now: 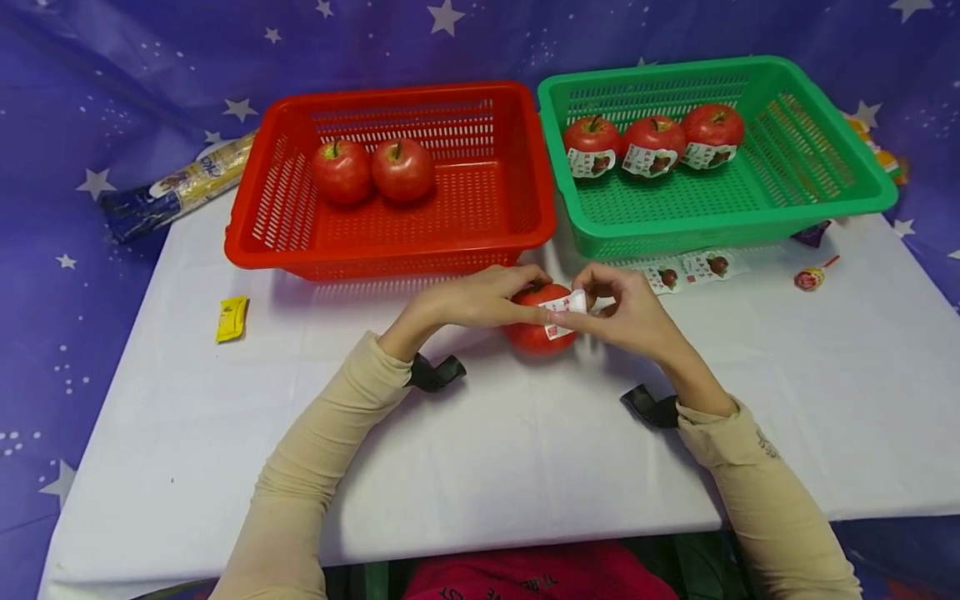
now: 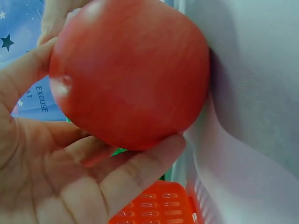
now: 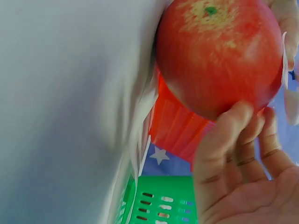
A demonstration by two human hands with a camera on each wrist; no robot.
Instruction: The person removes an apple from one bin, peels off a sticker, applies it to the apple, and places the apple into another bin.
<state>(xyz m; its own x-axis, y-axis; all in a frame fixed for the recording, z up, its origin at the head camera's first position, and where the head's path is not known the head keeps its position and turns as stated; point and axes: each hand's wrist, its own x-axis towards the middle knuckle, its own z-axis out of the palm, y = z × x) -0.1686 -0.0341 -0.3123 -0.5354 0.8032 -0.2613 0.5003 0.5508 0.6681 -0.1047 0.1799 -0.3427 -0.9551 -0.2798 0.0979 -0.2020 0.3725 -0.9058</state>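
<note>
A red apple [image 1: 534, 337] rests on the white table in front of the two baskets. My left hand [image 1: 480, 302] holds it from the left; in the left wrist view thumb and fingers curve round the apple [image 2: 131, 74]. A white printed label [image 1: 561, 307] lies across the apple's upper right side, its right end curled up. My right hand [image 1: 633, 312] pinches that loose end between thumb and finger. In the right wrist view some right-hand fingers [image 3: 240, 116] touch the apple's side, and the label [image 3: 285, 60] shows edge-on, standing slightly off the skin.
A red basket [image 1: 390, 260] holds two unlabelled apples [image 1: 403, 171]. Beside it, a green basket [image 1: 720, 218] contains three labelled apples [image 1: 654, 137]. A label strip [image 1: 705, 267] lies before the green basket, near a lollipop [image 1: 810, 278]. Leftward are a yellow packet [image 1: 232, 319] and a pasta bag [image 1: 183, 185].
</note>
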